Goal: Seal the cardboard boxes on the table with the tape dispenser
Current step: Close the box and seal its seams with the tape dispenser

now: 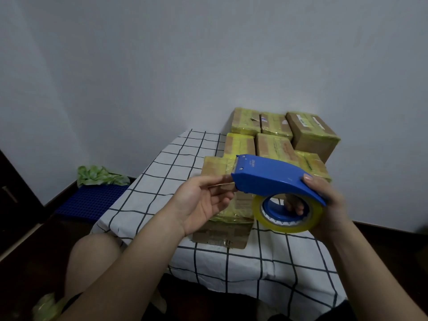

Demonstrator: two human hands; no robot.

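- Head view: your right hand (328,205) has the blue plastic tape dispenser (266,177) up in the air over the table, thumb on top of the shell, fingers curled through the hub of the roll of clear yellowish tape (287,225).
- Your left hand (201,202) is at the cutter mouth, thumb and fingertips closed on the loose tape end (222,185). The strip is blurred, so I can't tell how much is drawn out.
- Right below your hands sits the nearest brown cardboard box (222,232), on the white cloth with a black grid (254,262) that covers the table.
- The other brown cardboard boxes (310,135) are packed together behind it by the wall, yellowish tape already across them.
- My read: you're pulling a length free, and this strip isn't on any box yet.
- Next, you'll want that end brought down onto the near box and pressed flat. Then run the dispenser along the flap seam under tension, so the tape doesn't wrinkle or fold onto itself.
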